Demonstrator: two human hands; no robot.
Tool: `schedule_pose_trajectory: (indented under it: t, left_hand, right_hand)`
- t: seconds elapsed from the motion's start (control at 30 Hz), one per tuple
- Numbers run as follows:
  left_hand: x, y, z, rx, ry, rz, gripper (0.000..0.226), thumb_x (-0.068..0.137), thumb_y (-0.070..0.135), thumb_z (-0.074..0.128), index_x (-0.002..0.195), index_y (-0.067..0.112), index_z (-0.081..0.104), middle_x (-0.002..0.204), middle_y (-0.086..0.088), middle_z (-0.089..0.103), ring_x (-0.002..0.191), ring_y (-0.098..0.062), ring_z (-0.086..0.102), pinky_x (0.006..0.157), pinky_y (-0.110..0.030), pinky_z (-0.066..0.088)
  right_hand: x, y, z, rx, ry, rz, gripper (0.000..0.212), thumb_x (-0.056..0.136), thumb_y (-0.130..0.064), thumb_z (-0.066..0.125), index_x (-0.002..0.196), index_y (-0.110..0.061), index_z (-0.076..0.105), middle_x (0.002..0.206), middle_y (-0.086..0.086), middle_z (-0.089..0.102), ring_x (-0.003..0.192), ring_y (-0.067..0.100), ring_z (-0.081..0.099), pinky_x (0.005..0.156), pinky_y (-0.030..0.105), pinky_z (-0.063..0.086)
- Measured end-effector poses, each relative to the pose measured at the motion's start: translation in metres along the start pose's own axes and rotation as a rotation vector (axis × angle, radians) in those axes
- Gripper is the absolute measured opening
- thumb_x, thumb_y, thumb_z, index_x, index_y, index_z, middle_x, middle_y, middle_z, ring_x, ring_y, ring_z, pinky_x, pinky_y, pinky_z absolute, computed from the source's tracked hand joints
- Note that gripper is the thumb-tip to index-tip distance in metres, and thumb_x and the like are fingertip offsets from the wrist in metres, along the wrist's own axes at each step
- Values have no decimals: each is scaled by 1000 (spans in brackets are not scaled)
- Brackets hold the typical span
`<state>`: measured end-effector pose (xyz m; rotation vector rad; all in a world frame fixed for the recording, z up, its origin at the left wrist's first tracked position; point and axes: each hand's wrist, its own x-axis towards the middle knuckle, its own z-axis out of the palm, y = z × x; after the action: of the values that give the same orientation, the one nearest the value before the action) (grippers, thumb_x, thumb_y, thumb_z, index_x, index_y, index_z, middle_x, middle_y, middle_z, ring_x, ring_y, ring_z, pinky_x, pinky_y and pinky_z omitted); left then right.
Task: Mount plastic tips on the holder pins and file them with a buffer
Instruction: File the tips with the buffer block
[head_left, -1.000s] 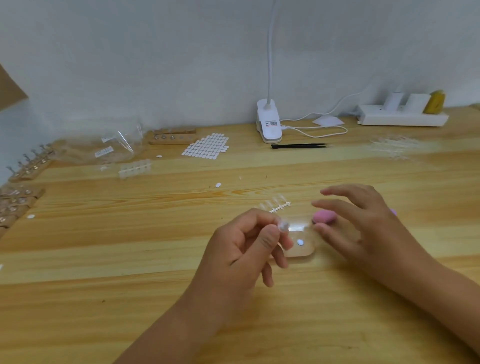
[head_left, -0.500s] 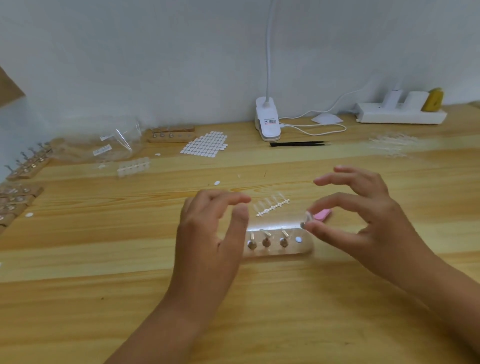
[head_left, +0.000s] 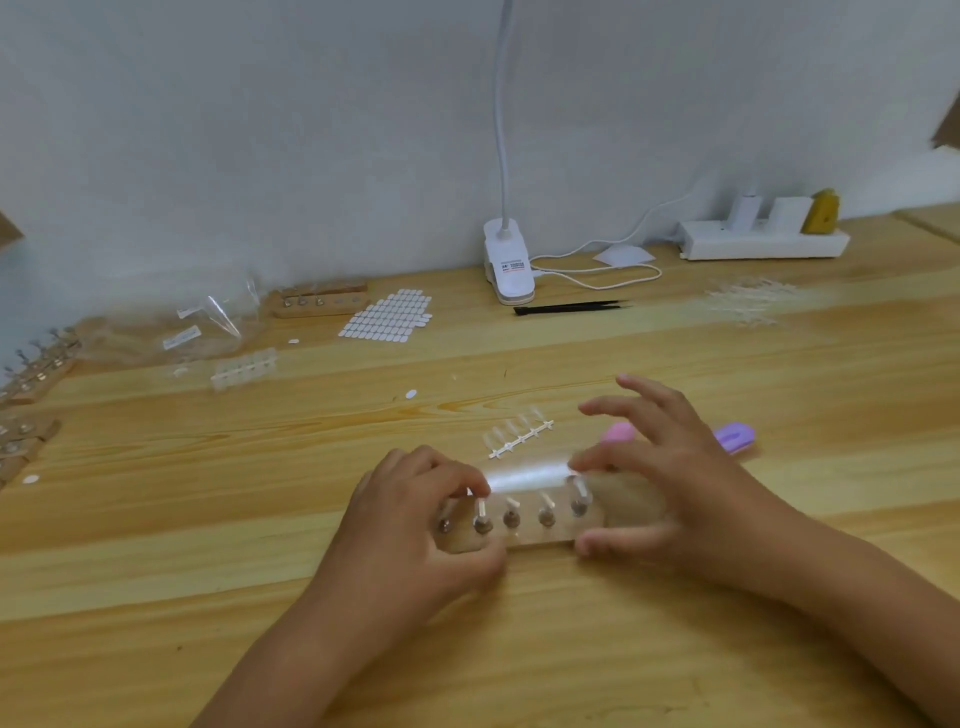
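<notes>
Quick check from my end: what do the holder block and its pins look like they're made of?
The holder block looks like pale, unfinished wood, with faint grain and a matte surface much like the table. The pins look like metal: dark, rounded bases with small highlights. Their white upper parts may be plastic, but blur leaves that open.

The left hand and the right hand grip the two ends of the wooden holder on the counter. Five pins stand on it. A strip of plastic tips lies just behind, nearer the wall edge.

Wooden tabletop against a pale wall.
The pale grey-white wall meets the light, grained planks; a white clip lamp stands at the back edge, a bright glare patch mid-table.
</notes>
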<state>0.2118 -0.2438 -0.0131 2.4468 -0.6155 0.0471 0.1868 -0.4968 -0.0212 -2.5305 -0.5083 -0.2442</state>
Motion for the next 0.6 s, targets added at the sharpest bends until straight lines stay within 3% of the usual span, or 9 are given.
schedule_pose_trajectory:
  t: [0.07, 0.13, 0.27, 0.37, 0.47, 0.53, 0.6]
  left_hand:
    - [1, 3, -5, -49, 17, 38, 32, 56, 54, 63, 86, 42, 64, 92, 21, 60, 97, -5, 52, 81, -20, 39]
    - [5, 10, -9, -71, 52, 78, 30, 55, 53, 63, 83, 42, 66, 94, 19, 62, 95, -7, 55, 79, -16, 40]
    - [40, 37, -10, -99, 120, 146, 46, 53, 54, 66, 98, 44, 66, 103, 21, 61, 98, -1, 55, 78, -3, 35]
    - [90, 70, 6, -115, 125, 233, 72, 57, 57, 71, 125, 47, 52, 115, 28, 53, 109, 2, 48, 85, -12, 38]
    - [141, 113, 44, -174, 97, 327, 64, 72, 52, 69, 131, 42, 46, 122, 28, 45, 115, 2, 43, 95, -20, 37]
    - [170, 141, 77, -178, 9, 394, 56, 81, 48, 64, 132, 37, 47, 124, 25, 42, 118, 1, 39, 99, -17, 32]
    - [195, 166, 111, -115, -93, 474, 54, 88, 46, 61, 138, 32, 44, 132, 19, 41, 123, -3, 36, 102, -16, 29]
  right_hand:
    - [-1, 0, -4, -16, -57, -11, 46, 69, -68, 71, 97, -32, 74, 146, -24, 37, 153, 1, -1, 122, 30, 16]
    - [-2, 0, -13, 14, -46, -44, 39, 72, -64, 72, 91, -30, 74, 143, -25, 39, 153, 2, -1, 121, 30, 16]
    - [-2, 16, -51, -59, 155, -64, 34, 69, -58, 75, 85, -29, 73, 127, -16, 54, 149, 9, 24, 108, 16, 26]
    - [-9, 54, -90, -143, 345, 1, 34, 66, -53, 75, 81, -23, 73, 107, -10, 60, 131, 10, 44, 108, 16, 30]
    - [-23, 120, -135, -106, 469, 345, 26, 64, -37, 89, 78, -29, 69, 103, -6, 65, 117, 11, 52, 104, 26, 38]
    - [-32, 171, -166, 25, 518, 666, 24, 68, -27, 92, 80, -30, 71, 105, -3, 70, 107, 13, 60, 90, 20, 44]
    - [-40, 228, -191, 75, 655, 907, 20, 75, -31, 88, 86, -19, 76, 98, -1, 73, 90, 12, 65, 75, 17, 47]
